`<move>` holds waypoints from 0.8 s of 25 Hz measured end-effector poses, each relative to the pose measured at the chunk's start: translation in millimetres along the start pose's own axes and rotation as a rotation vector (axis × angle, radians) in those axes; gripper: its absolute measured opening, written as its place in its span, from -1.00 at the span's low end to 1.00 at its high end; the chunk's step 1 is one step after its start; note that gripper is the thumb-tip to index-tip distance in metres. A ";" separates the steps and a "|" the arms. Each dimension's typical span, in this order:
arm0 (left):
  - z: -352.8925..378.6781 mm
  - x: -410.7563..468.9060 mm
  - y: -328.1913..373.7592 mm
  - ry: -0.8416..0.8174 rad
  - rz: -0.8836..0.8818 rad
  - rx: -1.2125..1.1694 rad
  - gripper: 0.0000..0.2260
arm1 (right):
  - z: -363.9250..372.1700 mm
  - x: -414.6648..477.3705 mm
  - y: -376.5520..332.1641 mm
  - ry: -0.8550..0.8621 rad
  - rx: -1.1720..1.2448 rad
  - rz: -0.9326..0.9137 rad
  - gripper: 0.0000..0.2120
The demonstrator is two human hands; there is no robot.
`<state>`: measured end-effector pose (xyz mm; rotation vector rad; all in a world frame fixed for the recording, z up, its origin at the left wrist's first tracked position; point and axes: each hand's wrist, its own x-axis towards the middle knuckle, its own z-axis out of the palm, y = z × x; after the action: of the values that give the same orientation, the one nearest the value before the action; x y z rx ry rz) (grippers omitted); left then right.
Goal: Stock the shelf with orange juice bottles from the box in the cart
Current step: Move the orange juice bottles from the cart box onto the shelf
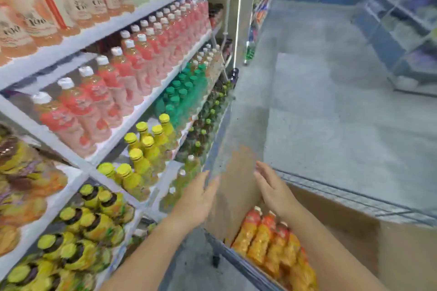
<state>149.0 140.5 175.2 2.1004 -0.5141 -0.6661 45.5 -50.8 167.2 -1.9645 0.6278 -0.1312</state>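
Box (343, 224) sits in the cart (354, 198), at the cart's left edge, on the shelf (132, 120) side. Its left flap (236, 172) stands upright between the two hands.

Left hand (196, 198): fingers straight, flat along the flap's outer face, gripping nothing. Right hand (272, 189): fingers straight and together on the flap's inner side, above the bottles, also gripping nothing. Motion blur, so I can't tell whether either palm actually touches the cardboard.

Room to move:
- Only a narrow strip of floor (331, 113) shows between the cart's left edge and the shelf front.
- The aisle ahead and to the right is wide, with another rack (402, 19) well apart on the far right.
- The shelf boards run away at a slant, with pink bottles (94, 92) on an upper board, and green bottles (182, 94) further along the board below, beyond the yellow ones.
- Yellow bottles (146, 149) stand on the board nearest the left hand, grouped toward its front edge, with white board showing just beside them.
- The boards below are packed tight with yellow-capped stock.

Orange bottles (267, 241): inside the box, along its near-left edge just under the right wrist. One row shows, bottles touching side by side, with orange bodies and red at the neck and cap end. The rest of the box interior reads as plain cardboard wall. Labels are too blurred to read.
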 end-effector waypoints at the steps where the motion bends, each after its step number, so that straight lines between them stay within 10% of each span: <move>1: 24.9 2.7 -0.1 -0.042 -0.024 -0.001 -0.38 | -14.8 -10.5 28.9 0.005 0.002 0.063 -0.56; 8: 191.2 19.3 -6.6 -0.323 -0.157 0.039 -0.62 | -85.7 -88.6 193.8 0.059 0.045 0.426 -0.65; 12: 250.6 35.6 -38.0 -0.476 -0.286 0.144 -0.41 | -80.0 -113.6 268.5 0.039 0.058 0.648 -0.32; 20: 327.3 99.0 -112.2 -0.638 -0.329 0.489 -0.38 | -17.1 -117.9 352.0 0.098 0.125 0.936 -0.44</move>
<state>35.1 -52.2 -106.7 2.4315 -0.7396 -1.5561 -192.0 -127.3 -108.1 -1.3810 1.4908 0.3067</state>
